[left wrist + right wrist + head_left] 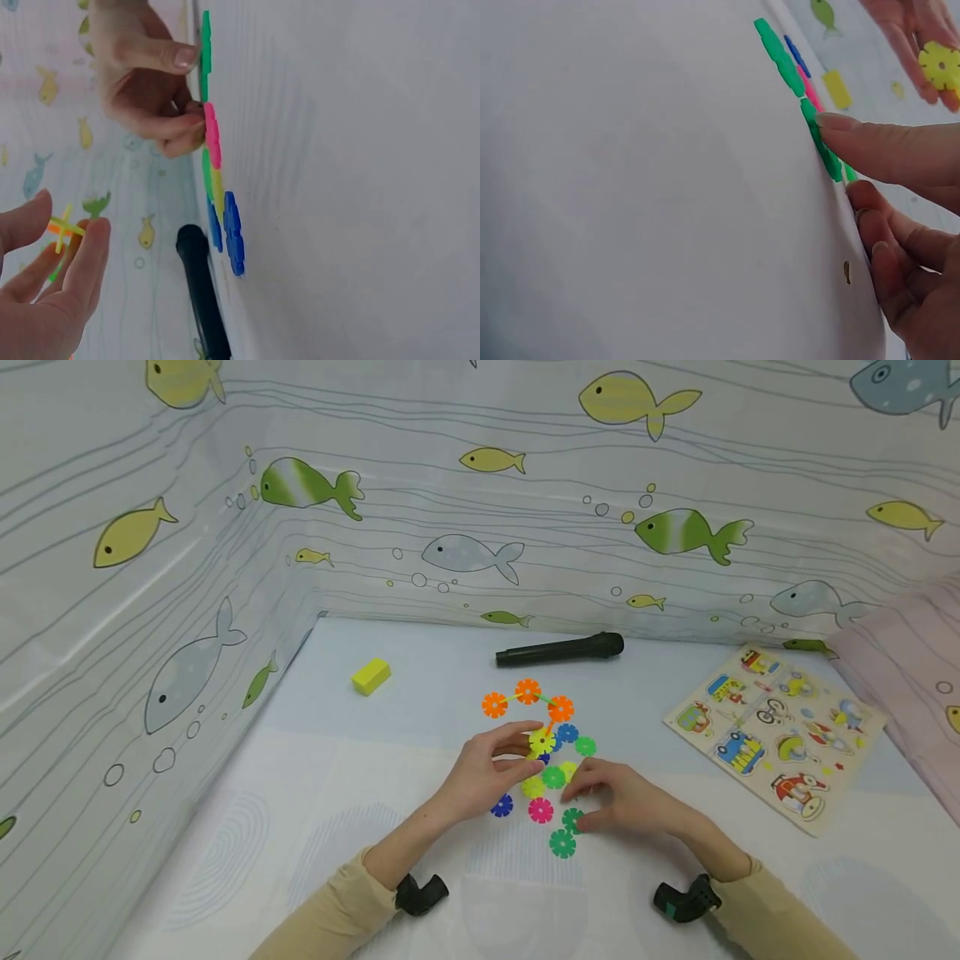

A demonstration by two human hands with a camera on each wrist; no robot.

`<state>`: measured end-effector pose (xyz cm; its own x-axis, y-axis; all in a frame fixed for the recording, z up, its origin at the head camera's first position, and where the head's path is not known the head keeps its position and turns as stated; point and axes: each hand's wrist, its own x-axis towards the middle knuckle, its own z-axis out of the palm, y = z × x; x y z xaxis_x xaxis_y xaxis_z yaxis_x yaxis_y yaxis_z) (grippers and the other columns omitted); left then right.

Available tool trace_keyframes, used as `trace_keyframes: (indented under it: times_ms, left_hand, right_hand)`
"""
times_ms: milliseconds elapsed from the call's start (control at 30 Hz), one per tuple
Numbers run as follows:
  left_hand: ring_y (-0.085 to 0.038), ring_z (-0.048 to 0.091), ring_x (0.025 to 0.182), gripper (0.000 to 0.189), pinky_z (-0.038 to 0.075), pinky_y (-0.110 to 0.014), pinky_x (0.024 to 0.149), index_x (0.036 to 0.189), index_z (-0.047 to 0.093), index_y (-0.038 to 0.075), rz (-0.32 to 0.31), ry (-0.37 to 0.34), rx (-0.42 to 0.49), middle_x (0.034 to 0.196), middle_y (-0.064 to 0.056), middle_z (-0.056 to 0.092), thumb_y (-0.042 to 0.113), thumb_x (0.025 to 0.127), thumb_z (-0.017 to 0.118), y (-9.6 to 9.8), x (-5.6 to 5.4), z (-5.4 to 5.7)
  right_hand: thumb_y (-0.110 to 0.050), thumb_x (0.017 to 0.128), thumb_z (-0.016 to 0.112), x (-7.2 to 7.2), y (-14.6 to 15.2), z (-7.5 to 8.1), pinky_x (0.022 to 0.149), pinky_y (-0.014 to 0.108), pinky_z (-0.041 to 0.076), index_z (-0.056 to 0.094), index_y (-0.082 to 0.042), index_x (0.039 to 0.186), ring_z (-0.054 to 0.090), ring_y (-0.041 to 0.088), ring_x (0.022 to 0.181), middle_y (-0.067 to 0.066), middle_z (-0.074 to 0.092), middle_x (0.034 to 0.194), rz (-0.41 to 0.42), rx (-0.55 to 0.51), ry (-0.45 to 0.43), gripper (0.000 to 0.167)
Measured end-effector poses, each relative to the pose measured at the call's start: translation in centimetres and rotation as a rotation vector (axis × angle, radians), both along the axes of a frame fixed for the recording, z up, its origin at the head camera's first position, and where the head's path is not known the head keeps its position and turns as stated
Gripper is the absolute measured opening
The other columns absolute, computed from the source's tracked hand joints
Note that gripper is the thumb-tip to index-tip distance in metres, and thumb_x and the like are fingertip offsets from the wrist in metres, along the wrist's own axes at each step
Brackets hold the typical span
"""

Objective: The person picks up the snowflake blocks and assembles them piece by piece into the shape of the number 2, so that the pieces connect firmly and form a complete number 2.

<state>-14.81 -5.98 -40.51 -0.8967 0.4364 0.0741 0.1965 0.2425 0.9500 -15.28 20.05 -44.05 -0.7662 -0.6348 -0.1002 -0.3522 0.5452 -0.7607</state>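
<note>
My left hand [486, 770] pinches a yellow snowflake disc [542, 742] between thumb and fingers, raised off the table. Slotted into a linked chain with it are orange discs [528, 692], joined by edge-on yellow and green pieces. My right hand [626, 797] is low at the table, its thumb touching a dark green disc [573, 821], fingers bent and apart from the thumb. Another dark green disc [562, 843] lies just nearer. Loose around the hands are a pink disc [541, 811], a dark blue disc [502, 805], a light green disc [553, 777] and several others, some partly hidden.
A black microphone [559, 650] lies at the back of the table. To the left is a yellow block [371, 677]. On the right rests a wooden picture board [776, 735] with vehicle shapes. Fish-patterned curtain walls [420, 493] rise behind and beside the table.
</note>
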Motion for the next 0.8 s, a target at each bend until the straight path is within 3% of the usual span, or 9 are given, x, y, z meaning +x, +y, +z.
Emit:
trace_keyframes:
  times_ms: [300, 600, 800]
  left_hand:
    - [-0.023, 0.066, 0.111, 0.047, 0.056, -0.028, 0.093, 0.139, 0.058, 0.015, 0.015, 0.004, -0.012, 0.122, -0.008, 0.066, 0.017, 0.094, 0.070, 0.19, 0.17, 0.05]
    - [-0.024, 0.067, 0.110, 0.045, 0.057, -0.029, 0.091, 0.138, 0.059, 0.013, 0.020, 0.021, -0.008, 0.120, -0.009, 0.068, 0.017, 0.094, 0.070, 0.21, 0.21, 0.04]
    - [-0.024, 0.067, 0.110, 0.045, 0.057, -0.029, 0.093, 0.139, 0.058, 0.015, 0.027, 0.046, -0.020, 0.122, -0.009, 0.068, 0.019, 0.095, 0.069, 0.18, 0.04, -0.21]
  right_hand:
    - [-0.025, 0.081, 0.083, 0.15, 0.03, 0.04, 0.091, 0.035, 0.045, 0.077, -0.024, 0.100, 0.052, 0.014, 0.102, -0.005, 0.059, 0.102, 0.045, -0.002, 0.039, 0.020]
    - [-0.029, 0.080, 0.084, 0.31, -0.22, 0.21, 0.097, 0.037, 0.045, 0.072, -0.027, 0.099, 0.052, 0.013, 0.105, -0.008, 0.058, 0.104, 0.040, 0.034, 0.006, 0.022]
    - [-0.028, 0.082, 0.083, 0.33, -0.01, -0.11, 0.094, 0.029, 0.049, 0.066, -0.025, 0.101, 0.055, 0.014, 0.100, -0.012, 0.063, 0.100, 0.025, 0.027, -0.022, 0.026]
